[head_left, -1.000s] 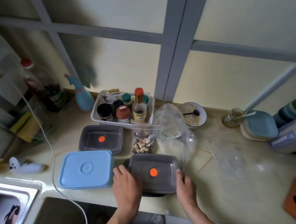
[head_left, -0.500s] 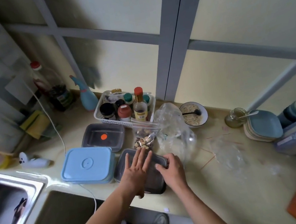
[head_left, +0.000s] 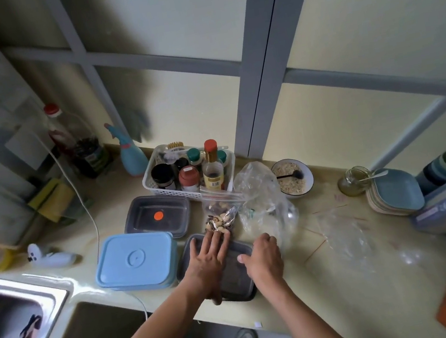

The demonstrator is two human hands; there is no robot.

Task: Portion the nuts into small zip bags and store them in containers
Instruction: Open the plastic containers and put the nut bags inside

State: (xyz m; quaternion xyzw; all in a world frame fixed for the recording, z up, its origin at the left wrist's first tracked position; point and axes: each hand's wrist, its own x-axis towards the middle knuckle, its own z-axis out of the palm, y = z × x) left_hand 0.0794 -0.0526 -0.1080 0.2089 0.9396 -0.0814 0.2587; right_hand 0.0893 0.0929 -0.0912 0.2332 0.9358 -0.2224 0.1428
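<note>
Nearest, the left hand [head_left: 208,261] lies flat with straight fingers on the lid of a dark container [head_left: 237,274] at the tabletop [head_left: 337,291] edge, while the right hand [head_left: 262,259] rests curled over the lid's right side, thumb on top, seemingly pressing it closed; so one container looks about sealed. Just beyond the fingertips lies a zip bag of nuts [head_left: 219,216], not yet stored, with a second dark container [head_left: 157,217] and a blue-lidded box [head_left: 137,261] to the left; portioning seems unfinished.
</note>
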